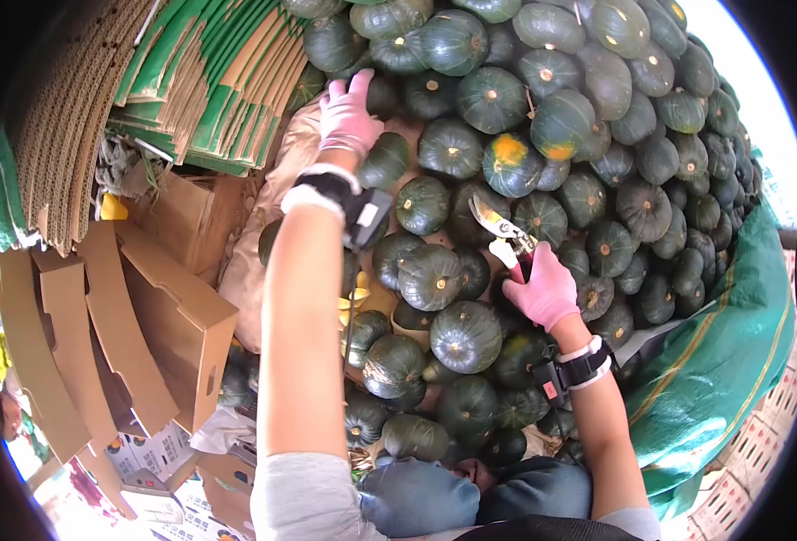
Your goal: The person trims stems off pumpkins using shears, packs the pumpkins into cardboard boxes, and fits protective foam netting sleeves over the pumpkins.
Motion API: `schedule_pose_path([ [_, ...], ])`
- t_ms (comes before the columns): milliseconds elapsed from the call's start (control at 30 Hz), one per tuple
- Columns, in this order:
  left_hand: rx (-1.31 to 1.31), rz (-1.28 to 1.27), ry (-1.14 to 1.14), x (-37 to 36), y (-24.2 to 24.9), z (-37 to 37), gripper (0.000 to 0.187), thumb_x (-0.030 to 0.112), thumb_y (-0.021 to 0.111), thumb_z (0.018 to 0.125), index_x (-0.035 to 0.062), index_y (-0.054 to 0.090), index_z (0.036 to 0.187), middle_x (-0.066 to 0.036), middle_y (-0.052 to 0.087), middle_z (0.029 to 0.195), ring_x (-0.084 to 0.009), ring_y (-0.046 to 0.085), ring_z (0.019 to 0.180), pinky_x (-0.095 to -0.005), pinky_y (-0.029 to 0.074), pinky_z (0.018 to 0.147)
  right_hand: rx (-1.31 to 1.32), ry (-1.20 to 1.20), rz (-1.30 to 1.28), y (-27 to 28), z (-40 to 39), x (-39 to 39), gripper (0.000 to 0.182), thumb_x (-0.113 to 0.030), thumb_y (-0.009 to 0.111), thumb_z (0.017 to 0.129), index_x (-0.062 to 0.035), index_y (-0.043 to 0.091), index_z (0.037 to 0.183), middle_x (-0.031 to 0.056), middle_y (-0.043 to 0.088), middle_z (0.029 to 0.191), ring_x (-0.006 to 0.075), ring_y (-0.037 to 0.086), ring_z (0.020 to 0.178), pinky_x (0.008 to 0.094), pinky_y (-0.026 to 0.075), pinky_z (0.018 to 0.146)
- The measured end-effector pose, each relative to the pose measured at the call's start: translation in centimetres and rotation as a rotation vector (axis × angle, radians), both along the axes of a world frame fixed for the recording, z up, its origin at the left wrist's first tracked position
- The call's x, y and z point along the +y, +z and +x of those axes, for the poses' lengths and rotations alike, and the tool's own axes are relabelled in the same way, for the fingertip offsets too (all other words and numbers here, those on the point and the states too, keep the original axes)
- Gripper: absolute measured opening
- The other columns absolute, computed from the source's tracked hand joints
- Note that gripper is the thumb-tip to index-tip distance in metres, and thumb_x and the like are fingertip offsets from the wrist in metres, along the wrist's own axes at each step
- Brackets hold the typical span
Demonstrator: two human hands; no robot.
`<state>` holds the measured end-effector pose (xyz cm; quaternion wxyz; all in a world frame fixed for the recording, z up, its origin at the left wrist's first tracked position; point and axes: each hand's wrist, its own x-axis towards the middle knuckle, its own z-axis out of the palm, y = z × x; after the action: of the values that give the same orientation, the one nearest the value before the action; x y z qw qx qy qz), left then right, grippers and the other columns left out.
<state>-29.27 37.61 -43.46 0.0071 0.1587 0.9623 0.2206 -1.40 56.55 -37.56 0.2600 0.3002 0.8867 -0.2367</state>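
A pink glove covers my left hand (350, 117), which is stretched forward to the edge of the pile with its fingers apart. Dark green pumpkins lie right at its fingertips, and a rounded green pumpkin (385, 160) sits just below its wrist side. My right hand (545, 287), gloved in pink too, is closed around the handles of pruning shears (499, 227). Their metal blades point up and left over the pumpkins. Nearby lie a pumpkin with an orange patch (512, 164) and a striped green pumpkin (466, 336).
Flattened green cardboard (227, 72) is stacked at the upper left. Below it stand open brown boxes (177, 307). A green tarp (705, 361) borders the pile on the right, with pale crates (759, 442) beyond. Brown paper (267, 216) lines the pile's left edge.
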Motion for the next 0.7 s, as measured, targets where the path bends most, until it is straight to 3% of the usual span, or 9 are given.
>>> schedule_pose_path([
  [200, -0.138, 0.458, 0.013, -2.4, -0.9, 0.7, 0.079, 0.022, 0.085, 0.05, 0.0057, 0.051, 0.119, -0.015, 0.062, 0.102, -0.0268, 0.06, 0.097, -0.0364, 0.047, 0.088, 0.02, 0.004, -0.006, -0.2, 0.0, 0.0, 0.051, -0.029, 0.069, 0.068, -0.0002, 0.046, 0.103, 0.0216, 0.06, 0.1, 0.0388, 0.06, 0.094, 0.0441, 0.047, 0.083],
  [300, -0.256, 0.663, 0.009, -4.3, 1.7, 2.4, 0.078, 0.023, 0.085, 0.056, 0.0009, 0.049, 0.122, -0.012, 0.061, 0.107, -0.0222, 0.059, 0.099, -0.0347, 0.047, 0.089, 0.067, -0.008, -0.008, -0.6, 0.3, 0.3, 0.051, -0.03, 0.07, 0.068, -0.0003, 0.046, 0.103, 0.0215, 0.06, 0.1, 0.0387, 0.06, 0.093, 0.044, 0.048, 0.082],
  [367, -0.667, 1.145, -0.002, -6.0, 1.7, 3.7, 0.075, 0.02, 0.083, 0.061, -0.0005, 0.047, 0.124, -0.011, 0.06, 0.109, -0.0216, 0.059, 0.099, -0.0342, 0.048, 0.089, 0.106, 0.01, -0.015, -0.8, 0.6, 0.3, 0.051, -0.03, 0.07, 0.068, -0.0004, 0.046, 0.103, 0.0214, 0.06, 0.099, 0.0386, 0.06, 0.092, 0.0438, 0.048, 0.081],
  [400, -0.786, 1.158, -0.105, -6.7, 3.2, 5.0, 0.074, 0.016, 0.081, 0.065, -0.0003, 0.045, 0.127, -0.01, 0.059, 0.111, -0.0222, 0.058, 0.099, -0.0345, 0.048, 0.09, 0.131, 0.01, -0.032, -1.1, 0.7, 0.4, 0.051, -0.029, 0.07, 0.068, -0.0003, 0.047, 0.103, 0.0212, 0.061, 0.097, 0.0383, 0.06, 0.092, 0.0437, 0.048, 0.081],
  [467, -0.932, 0.954, -0.16, -7.8, 5.6, 9.1, 0.078, 0.025, 0.085, 0.061, 0.0006, 0.047, 0.125, -0.009, 0.06, 0.108, -0.02, 0.056, 0.103, -0.0346, 0.046, 0.091, 0.027, -0.089, -0.118, 0.0, -0.1, 0.2, 0.049, -0.029, 0.069, 0.069, -0.0002, 0.047, 0.101, 0.0196, 0.062, 0.093, 0.036, 0.062, 0.087, 0.0423, 0.049, 0.078],
  [567, -0.973, 0.706, -0.915, -6.3, 7.0, 12.2, 0.074, 0.036, 0.083, 0.061, 0.0069, 0.052, 0.121, -0.006, 0.056, 0.111, -0.0203, 0.051, 0.107, -0.0345, 0.041, 0.093, 0.06, -0.062, -0.113, 0.2, -0.2, 0.5, 0.049, -0.029, 0.069, 0.069, 0.0, 0.046, 0.1, 0.0192, 0.063, 0.093, 0.0345, 0.063, 0.083, 0.0411, 0.05, 0.077],
  [633, -1.079, 0.716, -0.609, -5.4, 7.6, 12.6, 0.075, 0.043, 0.079, 0.065, 0.0068, 0.051, 0.124, -0.009, 0.057, 0.113, -0.0234, 0.052, 0.11, -0.036, 0.039, 0.096, 0.07, -0.025, -0.118, 0.0, 0.4, 0.5, 0.05, -0.03, 0.069, 0.069, 0.0002, 0.045, 0.101, 0.0197, 0.063, 0.093, 0.0348, 0.063, 0.084, 0.041, 0.05, 0.078],
  [667, -0.408, 0.453, -0.543, -4.6, 6.2, 11.4, 0.072, 0.047, 0.075, 0.07, 0.0071, 0.05, 0.125, -0.015, 0.055, 0.117, -0.0289, 0.05, 0.114, -0.0386, 0.039, 0.097, 0.054, -0.048, -0.146, 0.1, 0.2, 0.4, 0.051, -0.031, 0.068, 0.069, 0.0002, 0.045, 0.101, 0.0202, 0.063, 0.093, 0.0354, 0.063, 0.085, 0.0412, 0.049, 0.078],
  [700, -0.211, 0.244, -0.34, -4.1, 5.1, 10.5, 0.072, 0.046, 0.075, 0.07, 0.0073, 0.05, 0.125, -0.018, 0.051, 0.122, -0.0325, 0.048, 0.116, -0.0397, 0.039, 0.098, 0.045, -0.075, -0.172, 0.2, 0.0, 0.5, 0.052, -0.031, 0.068, 0.069, 0.0003, 0.044, 0.101, 0.0207, 0.062, 0.094, 0.036, 0.063, 0.086, 0.0414, 0.049, 0.079],
])
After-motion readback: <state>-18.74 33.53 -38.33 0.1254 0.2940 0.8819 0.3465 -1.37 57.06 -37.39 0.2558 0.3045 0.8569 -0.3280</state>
